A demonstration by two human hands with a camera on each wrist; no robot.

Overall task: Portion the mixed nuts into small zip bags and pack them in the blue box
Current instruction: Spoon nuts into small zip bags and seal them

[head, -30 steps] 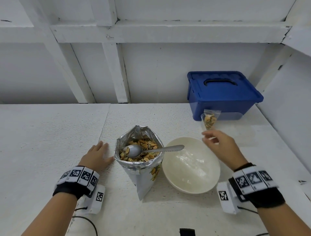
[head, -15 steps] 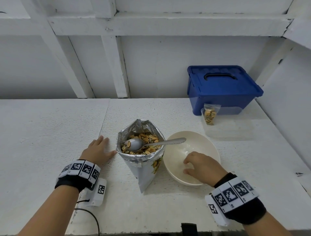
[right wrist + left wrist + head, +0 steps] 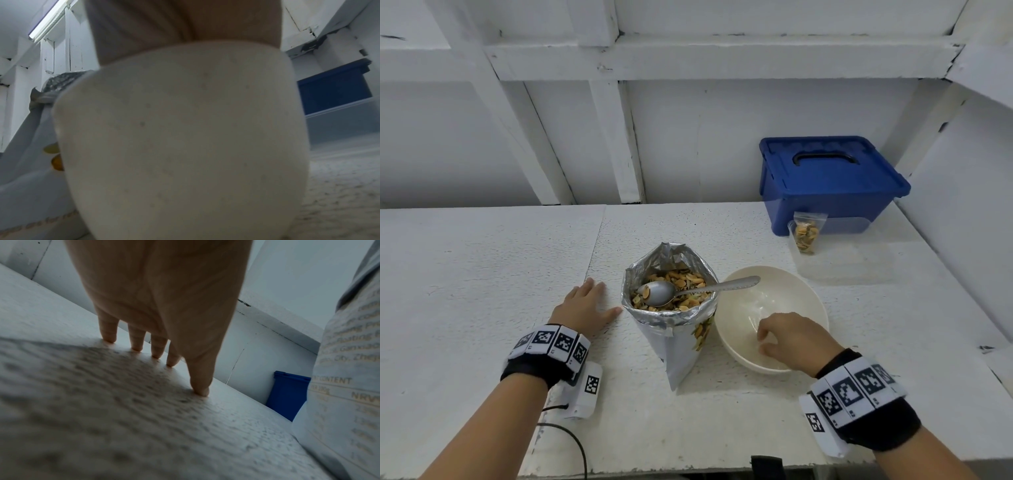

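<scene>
Nut bag (image 3: 671, 308) upright on rough white table (image 3: 482, 274); white walls behind.

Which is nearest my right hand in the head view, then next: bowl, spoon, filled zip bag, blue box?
1. Bowl: right hand is in it.
2. Spoon: just left, in the nut bag.
3. Filled zip bag: farther back, leaning on the box.
4. Blue box: rear right.
</scene>
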